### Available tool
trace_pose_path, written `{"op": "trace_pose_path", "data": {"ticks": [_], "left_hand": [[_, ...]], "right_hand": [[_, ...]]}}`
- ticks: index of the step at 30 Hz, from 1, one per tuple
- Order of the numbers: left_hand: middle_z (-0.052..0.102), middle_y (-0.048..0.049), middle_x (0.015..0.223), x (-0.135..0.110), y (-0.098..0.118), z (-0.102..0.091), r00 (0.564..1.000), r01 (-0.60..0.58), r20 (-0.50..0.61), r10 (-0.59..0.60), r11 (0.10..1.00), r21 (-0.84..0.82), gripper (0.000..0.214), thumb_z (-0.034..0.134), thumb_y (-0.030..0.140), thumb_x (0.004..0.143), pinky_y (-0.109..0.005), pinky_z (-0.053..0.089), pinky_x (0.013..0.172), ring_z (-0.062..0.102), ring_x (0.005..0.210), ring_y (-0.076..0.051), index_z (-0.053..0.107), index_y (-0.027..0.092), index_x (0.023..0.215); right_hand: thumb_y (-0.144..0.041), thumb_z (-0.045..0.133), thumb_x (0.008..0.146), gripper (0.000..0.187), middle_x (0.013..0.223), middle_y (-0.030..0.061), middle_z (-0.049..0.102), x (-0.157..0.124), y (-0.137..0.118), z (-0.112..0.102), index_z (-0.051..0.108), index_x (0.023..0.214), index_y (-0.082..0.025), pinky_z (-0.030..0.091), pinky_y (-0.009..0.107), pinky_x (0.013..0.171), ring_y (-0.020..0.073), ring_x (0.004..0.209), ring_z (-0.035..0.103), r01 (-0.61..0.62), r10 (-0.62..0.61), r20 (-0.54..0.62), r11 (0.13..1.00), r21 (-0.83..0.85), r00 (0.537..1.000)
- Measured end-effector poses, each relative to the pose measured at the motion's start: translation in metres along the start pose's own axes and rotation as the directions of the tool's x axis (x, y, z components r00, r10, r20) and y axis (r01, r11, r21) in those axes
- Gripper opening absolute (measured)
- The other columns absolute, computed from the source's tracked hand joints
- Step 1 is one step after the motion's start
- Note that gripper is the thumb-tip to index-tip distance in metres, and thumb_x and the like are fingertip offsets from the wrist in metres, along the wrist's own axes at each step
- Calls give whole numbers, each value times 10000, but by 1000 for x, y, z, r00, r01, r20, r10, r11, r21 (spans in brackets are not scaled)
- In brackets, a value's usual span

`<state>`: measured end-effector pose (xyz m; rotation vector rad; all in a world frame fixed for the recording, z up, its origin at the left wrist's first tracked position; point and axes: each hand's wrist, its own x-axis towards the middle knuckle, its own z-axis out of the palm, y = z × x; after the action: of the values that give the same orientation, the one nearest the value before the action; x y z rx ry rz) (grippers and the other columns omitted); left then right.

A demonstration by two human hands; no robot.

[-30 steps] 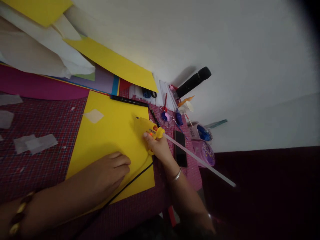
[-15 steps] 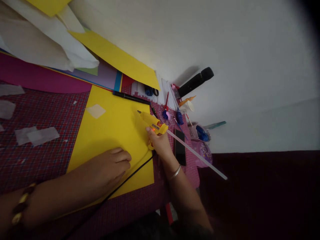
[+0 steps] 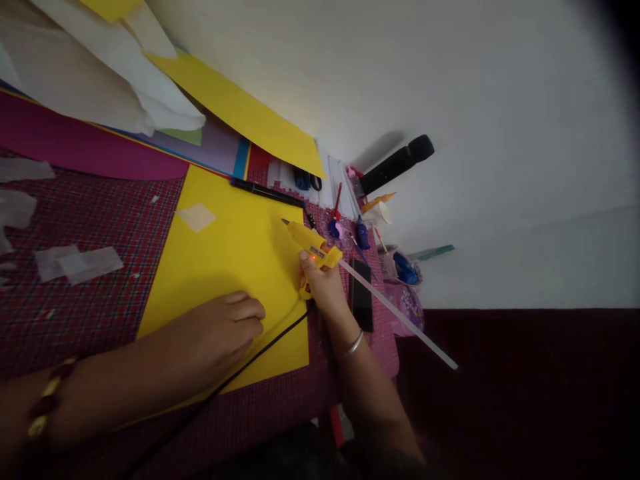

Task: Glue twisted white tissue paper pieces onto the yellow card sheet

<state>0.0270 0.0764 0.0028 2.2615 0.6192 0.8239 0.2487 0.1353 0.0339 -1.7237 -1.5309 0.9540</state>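
Note:
In my right hand [image 3: 325, 283] is a yellow glue gun [image 3: 305, 237], its nozzle pointing left above a yellow sheet of paper [image 3: 200, 267]. A small red light glows on the gun's side. From its back sticks a long translucent glue stick [image 3: 405, 320], and a black cord [image 3: 265, 350] runs from the handle toward me. My left hand [image 3: 227, 330] rests on the sheet with fingers curled together; their tips are partly hidden, and I see nothing in them. A pale diamond-shaped paper piece [image 3: 197, 217] lies on the sheet's far left part.
A black marker [image 3: 267, 193] lies along the sheet's far edge. Coloured papers [image 3: 215, 147] and white tissue [image 3: 165, 100] are stacked behind. White paper scraps [image 3: 77, 263] lie on the checked tablecloth. To the right are a dark phone [image 3: 361, 293], brushes and a black microphone-like object [image 3: 397, 163] by the wall.
The whole view has shifted slightly. My right hand still holds the glue gun over the sheet, and my left hand stays resting in about the same place.

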Motion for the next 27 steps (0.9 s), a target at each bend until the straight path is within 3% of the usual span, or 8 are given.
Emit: {"op": "trace_pose_path", "data": {"ticks": [4, 7, 10, 18, 24, 27], "left_hand": [[695, -64, 931, 0, -1, 0, 1000, -2, -11, 1, 1000, -20, 312, 436, 158, 1036, -340, 522, 872, 607, 846, -205, 728, 215, 942], [693, -65, 932, 0, -1, 1, 1000, 5, -10, -5, 1000, -15, 305, 444, 147, 1029, -340, 517, 857, 602, 846, -206, 721, 211, 917], [693, -61, 935, 0, 0, 1, 1000, 6, 2, -6, 1000, -1, 297, 448, 134, 1023, -329, 508, 821, 596, 835, -199, 707, 204, 895], [696, -60, 938, 0, -2, 2, 1000, -7, 7, 7, 1000, 16, 294, 445, 130, 1026, -327, 500, 815, 599, 835, -198, 697, 203, 895], [691, -60, 929, 0, -1, 2, 999, -6, -35, 6, 1000, -8, 289, 449, 132, 1025, -325, 503, 809, 602, 830, -199, 703, 205, 909], [691, -61, 925, 0, -1, 2, 999, -27, -35, 27, 1000, 3, 283, 455, 130, 1023, -324, 503, 792, 604, 823, -200, 693, 205, 890]], "right_hand": [[-618, 670, 818, 385, 645, -8, 556, 0, -1, -1, 556, 808, -250, 507, 277, 557, 181, 666, 620, -31, 32, -36, 999, 45, 999], [-617, 693, 791, 386, 662, -1, 571, 1, -2, -2, 572, 797, -251, 509, 291, 560, 182, 653, 612, -30, 29, 18, 997, 65, 999], [-606, 695, 801, 374, 662, 9, 588, 1, -2, -2, 586, 776, -250, 522, 301, 574, 193, 674, 627, -20, 16, 51, 997, 78, 999], [-601, 669, 816, 368, 633, -19, 552, -2, -1, -1, 544, 799, -255, 479, 273, 529, 160, 594, 583, -60, 63, -49, 996, 67, 997], [-562, 684, 811, 362, 686, -4, 619, -1, -1, -2, 570, 761, -223, 432, 273, 485, 105, 474, 489, -35, 32, 33, 993, 115, 999], [-565, 694, 810, 365, 623, -34, 575, -1, 1, -1, 551, 768, -231, 420, 260, 468, 104, 459, 480, -35, 36, -5, 990, 140, 999]]}}
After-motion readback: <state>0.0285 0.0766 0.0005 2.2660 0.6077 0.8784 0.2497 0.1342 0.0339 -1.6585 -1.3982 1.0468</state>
